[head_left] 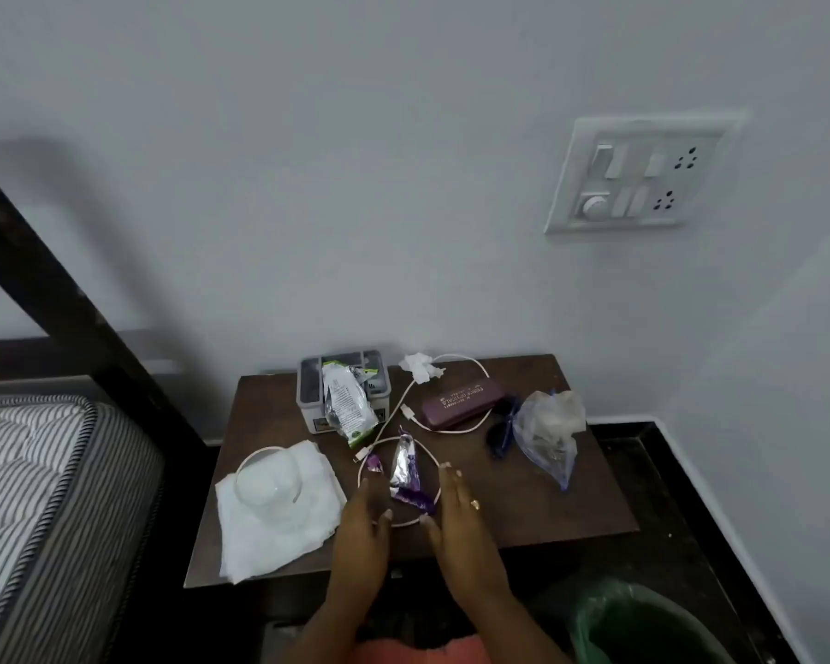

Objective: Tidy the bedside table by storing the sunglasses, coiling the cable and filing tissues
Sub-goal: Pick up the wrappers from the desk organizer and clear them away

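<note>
A white cable (456,428) loops across the brown bedside table (547,515), passing around a maroon glasses case (461,399). Dark sunglasses (499,433) lie right of the case, partly under a clear plastic bag (547,433). A crumpled tissue (420,366) sits at the back, and a flat white tissue (269,534) lies at the front left under an upturned glass (267,481). My left hand (363,524) and my right hand (456,515) rest flat on either side of purple wrappers (406,476) inside the cable's front loop, fingers apart, holding nothing.
A grey organiser box (307,390) with a foil packet (346,400) stands at the back left. A striped mattress (44,472) and dark bed frame are to the left. A green-lined bin (643,625) stands on the floor at lower right. A switch panel (638,177) hangs on the wall.
</note>
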A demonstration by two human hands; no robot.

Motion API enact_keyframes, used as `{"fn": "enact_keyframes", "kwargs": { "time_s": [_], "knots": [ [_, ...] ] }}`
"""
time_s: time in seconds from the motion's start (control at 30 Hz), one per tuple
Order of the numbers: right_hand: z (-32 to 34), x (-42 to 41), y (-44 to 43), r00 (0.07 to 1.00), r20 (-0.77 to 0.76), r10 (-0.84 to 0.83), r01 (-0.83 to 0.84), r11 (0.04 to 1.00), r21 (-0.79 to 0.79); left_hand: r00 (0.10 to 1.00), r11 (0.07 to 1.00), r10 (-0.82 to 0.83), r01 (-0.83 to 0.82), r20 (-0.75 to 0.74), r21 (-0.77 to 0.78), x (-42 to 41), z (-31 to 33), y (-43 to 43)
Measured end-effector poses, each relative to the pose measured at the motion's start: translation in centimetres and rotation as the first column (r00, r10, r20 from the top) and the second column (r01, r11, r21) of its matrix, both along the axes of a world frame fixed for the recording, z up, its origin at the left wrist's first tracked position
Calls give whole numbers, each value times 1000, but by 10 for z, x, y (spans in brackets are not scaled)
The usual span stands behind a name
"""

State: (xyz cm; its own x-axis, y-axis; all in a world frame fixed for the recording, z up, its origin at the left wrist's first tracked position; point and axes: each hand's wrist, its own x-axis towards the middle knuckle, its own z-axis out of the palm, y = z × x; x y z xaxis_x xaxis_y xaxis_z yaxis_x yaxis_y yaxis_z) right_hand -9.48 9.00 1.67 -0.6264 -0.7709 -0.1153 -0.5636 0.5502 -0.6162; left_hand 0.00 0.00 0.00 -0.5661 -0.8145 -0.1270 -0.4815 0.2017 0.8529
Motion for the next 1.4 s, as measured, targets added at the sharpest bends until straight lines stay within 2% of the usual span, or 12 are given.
{"fn": "enact_keyframes", "kwargs": {
  "time_s": [0.07,0.17,0.3,0.43,0.63,0.77,0.87,0.97,1.1,1.17,1.27,1.4],
  "knots": [
    [-2,-9,-12,978,189,-88,100,994,-53,986,979,164,-160,-23,128,-12,-2,-6],
    [-7,-19,-31,963,264,-57,78,995,-70,964,920,267,-250,-16,300,-33,-3,-13],
    [-15,-22,-42,956,292,4,42,988,-150,964,902,264,-235,-34,362,-55,3,-19],
    [-19,-23,-38,948,314,-50,103,982,-155,977,913,198,-155,-78,377,-64,7,-16],
    [3,-22,-9,977,213,-25,88,954,-288,966,880,236,-165,-109,445,-69,12,1],
    [19,-34,38,998,59,-1,20,945,-326,953,866,238,-120,-189,485,-72,38,40],
    [34,-53,89,999,-43,11,-23,963,-270,949,828,188,-13,-254,561,-86,53,84],
    [35,-70,146,997,-64,-53,42,986,-162,962,797,120,54,-245,602,-108,47,134],
    [21,-80,224,985,-15,-174,173,984,-49,989,786,-106,147,-103,601,-136,10,206],
    [10,-82,258,964,73,-255,254,967,17,975,796,-221,186,-11,576,-146,-10,239],
    [-17,-76,301,980,-63,-188,197,963,185,909,727,-409,276,74,629,-154,-35,281],
    [-55,-77,325,975,76,-209,171,923,344,869,719,-466,261,168,644,-137,-55,298]
  ]
}}
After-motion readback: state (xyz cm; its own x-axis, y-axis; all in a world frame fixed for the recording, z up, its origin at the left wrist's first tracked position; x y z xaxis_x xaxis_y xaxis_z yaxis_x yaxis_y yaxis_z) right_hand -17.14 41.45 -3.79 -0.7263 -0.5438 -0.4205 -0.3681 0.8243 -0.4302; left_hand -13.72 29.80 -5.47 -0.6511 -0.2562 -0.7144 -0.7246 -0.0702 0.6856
